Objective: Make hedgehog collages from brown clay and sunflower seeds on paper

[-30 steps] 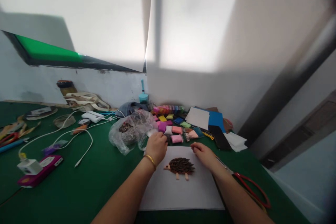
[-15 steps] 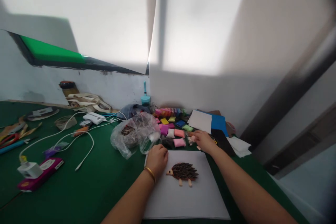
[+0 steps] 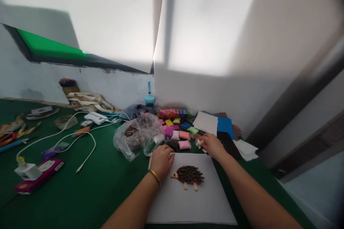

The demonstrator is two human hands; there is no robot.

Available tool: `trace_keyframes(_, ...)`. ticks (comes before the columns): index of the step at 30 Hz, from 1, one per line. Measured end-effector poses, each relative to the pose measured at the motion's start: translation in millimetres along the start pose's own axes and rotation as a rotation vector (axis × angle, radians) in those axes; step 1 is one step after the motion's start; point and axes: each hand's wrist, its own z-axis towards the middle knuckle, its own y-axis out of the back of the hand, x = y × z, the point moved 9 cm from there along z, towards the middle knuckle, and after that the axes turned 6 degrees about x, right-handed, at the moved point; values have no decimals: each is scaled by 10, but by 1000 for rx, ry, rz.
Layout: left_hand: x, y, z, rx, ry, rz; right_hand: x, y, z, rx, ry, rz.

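A white sheet lies on the green table, bearing a hedgehog figure with dark spines, a pale face and two pale legs. My left hand, with a gold bangle at the wrist, rests on the sheet's upper left corner, fingers bent together. Beyond the upper right corner, my right hand reaches to small whitish pieces; its fingertips are close together by a brownish item, too small to identify. Colourful clay packets lie between and behind the hands.
A clear plastic bag of dark pieces sits left of the packets. White cables, a magenta power strip and scissors lie farther left. Blue card, black card and white papers lie at the right.
My right hand has shifted slightly right and down, and more of the whitish pieces shows beside it. My left hand stays on the sheet's corner. The camera view has moved slightly.
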Motion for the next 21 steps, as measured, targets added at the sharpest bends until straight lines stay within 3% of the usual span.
trace_keyframes(3, -129, -49, 75, 14, 14, -251, 247, 184, -115, -84, 79, 124)
trace_keyframes(8, -277, -446, 276, 216, 212, -880, 715, 416, -327, -108, 157, 226)
trace_keyframes(11, -297, -621, 294, 312, 339, -1087, 807, 491, -387, -140, 165, 232)
trace_keyframes(13, -258, -649, 286, 304, 386, -1182, 733, 493, -395, -160, 123, 245)
trace_keyframes(17, -46, -489, 286, 143, 370, -1104, 425, 423, -381, -183, 13, 365)
trace_keyframes(21, 80, -224, 271, 69, 183, -643, 152, 292, -370, -156, -62, 648)
